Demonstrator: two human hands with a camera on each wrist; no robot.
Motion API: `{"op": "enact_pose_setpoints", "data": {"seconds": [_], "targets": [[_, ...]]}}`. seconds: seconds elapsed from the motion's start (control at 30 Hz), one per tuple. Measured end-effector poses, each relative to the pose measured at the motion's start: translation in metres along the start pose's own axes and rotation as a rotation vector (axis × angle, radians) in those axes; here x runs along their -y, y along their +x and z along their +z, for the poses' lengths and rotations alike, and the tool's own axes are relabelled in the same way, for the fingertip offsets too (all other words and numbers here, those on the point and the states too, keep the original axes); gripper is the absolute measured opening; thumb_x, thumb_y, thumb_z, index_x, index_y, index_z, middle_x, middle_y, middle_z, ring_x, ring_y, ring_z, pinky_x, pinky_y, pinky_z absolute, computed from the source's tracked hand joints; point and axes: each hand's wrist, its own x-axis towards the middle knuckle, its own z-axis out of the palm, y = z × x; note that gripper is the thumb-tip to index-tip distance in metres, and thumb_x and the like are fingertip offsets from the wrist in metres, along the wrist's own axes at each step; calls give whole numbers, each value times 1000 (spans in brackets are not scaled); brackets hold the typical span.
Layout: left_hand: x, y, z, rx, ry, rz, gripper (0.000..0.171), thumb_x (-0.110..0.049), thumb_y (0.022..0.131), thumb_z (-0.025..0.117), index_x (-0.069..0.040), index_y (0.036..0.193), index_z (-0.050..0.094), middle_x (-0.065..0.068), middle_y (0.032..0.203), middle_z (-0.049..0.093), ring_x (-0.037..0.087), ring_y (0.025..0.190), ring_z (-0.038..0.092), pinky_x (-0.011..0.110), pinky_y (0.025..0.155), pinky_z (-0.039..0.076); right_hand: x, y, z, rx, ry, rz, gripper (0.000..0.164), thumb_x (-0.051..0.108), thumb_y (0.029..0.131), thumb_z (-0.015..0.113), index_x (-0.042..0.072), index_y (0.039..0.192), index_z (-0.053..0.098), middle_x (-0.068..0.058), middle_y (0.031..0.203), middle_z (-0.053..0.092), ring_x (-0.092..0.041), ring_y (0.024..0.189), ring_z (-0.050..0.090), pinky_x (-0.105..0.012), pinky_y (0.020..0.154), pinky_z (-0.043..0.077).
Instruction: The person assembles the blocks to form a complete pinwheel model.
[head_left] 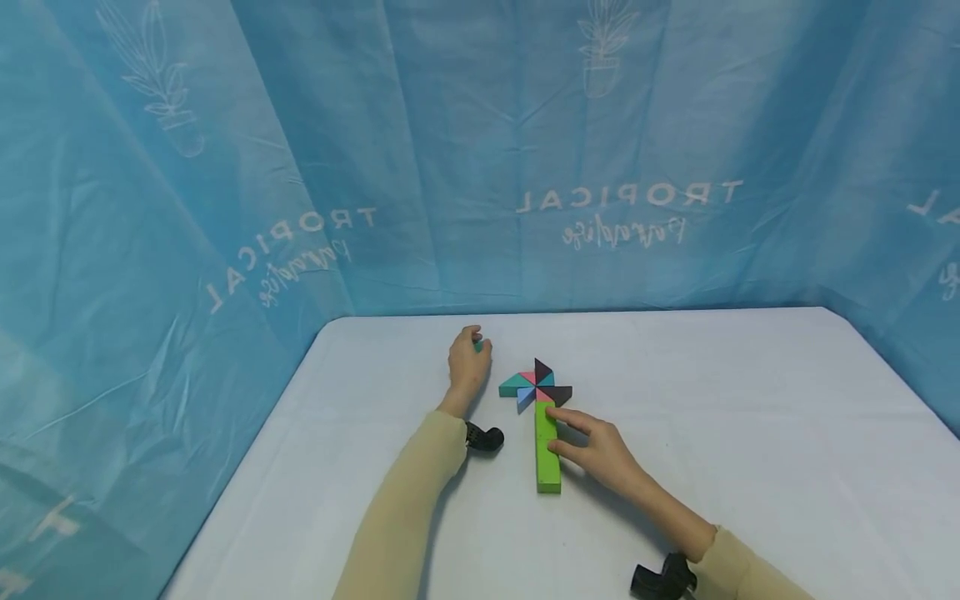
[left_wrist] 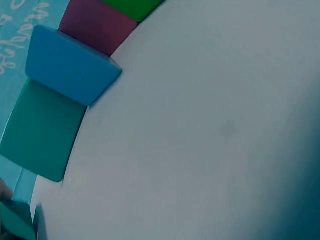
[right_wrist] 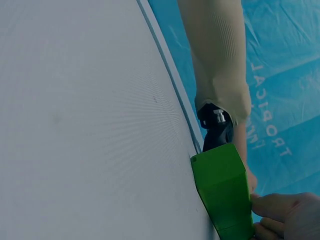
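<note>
At the far left part of the table, my left hand (head_left: 470, 362) pinches a small teal block (head_left: 478, 345), mostly hidden by the fingers. In the left wrist view, that teal block (left_wrist: 17, 218) and a fingertip show at the lower left corner. To its right lies a pinwheel of triangular blocks in teal (head_left: 514, 385), pink, blue and black (head_left: 557, 392). A long bar of green blocks (head_left: 547, 467) extends from it toward me. My right hand (head_left: 600, 450) touches the bar from the right, index finger and thumb apart. The right wrist view shows fingers against the green bar's (right_wrist: 222, 190) side.
A white-covered table (head_left: 712, 375) carries the blocks. Blue printed curtains (head_left: 630, 142) hang behind it and at both sides. Black wrist-worn devices (head_left: 485, 438) sit at both cuffs.
</note>
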Motion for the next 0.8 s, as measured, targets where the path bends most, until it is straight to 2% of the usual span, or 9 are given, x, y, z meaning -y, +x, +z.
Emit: {"op": "enact_pose_setpoints", "data": {"seconds": [0.2, 0.3, 0.4, 0.57, 0.8], "targets": [[7, -5, -12, -43, -76, 16, 28, -8, 96, 53, 2, 121, 58, 17, 105, 65, 30, 101, 60, 43, 88, 47, 0, 1, 0, -8, -12, -35, 53, 20, 82, 75, 10, 131, 57, -9, 133, 54, -32, 123, 48, -49, 97, 41], [13, -8, -17, -31, -99, 28, 31, -11, 97, 53, 3, 124, 55, 17, 109, 64, 31, 104, 59, 42, 90, 46, -1, 0, 1, -8, -13, -35, 53, 21, 82, 75, 10, 131, 57, -9, 132, 55, -32, 122, 48, -49, 97, 41], [16, -13, -21, 8, -112, 36, 43, -17, 94, 60, 4, 130, 49, 19, 119, 60, 32, 111, 56, 42, 96, 42, -1, -1, 2, -5, -10, -36, 53, 22, 82, 74, 10, 131, 57, -9, 132, 54, -32, 122, 48, -49, 97, 41], [16, -20, -26, 37, -70, 21, 62, -21, 87, 69, 6, 136, 41, 22, 130, 53, 35, 121, 48, 42, 103, 35, -2, 0, 1, -10, -5, -51, 53, 21, 82, 75, 10, 131, 57, -8, 132, 55, -31, 122, 48, -48, 97, 41], [18, -22, -28, 28, -42, -17, 61, -17, 85, 72, 3, 135, 44, 18, 125, 57, 31, 117, 52, 39, 100, 39, -3, 1, 1, -8, -5, -49, 53, 23, 82, 75, 13, 131, 57, -6, 132, 55, -30, 125, 46, -49, 98, 40]]}}
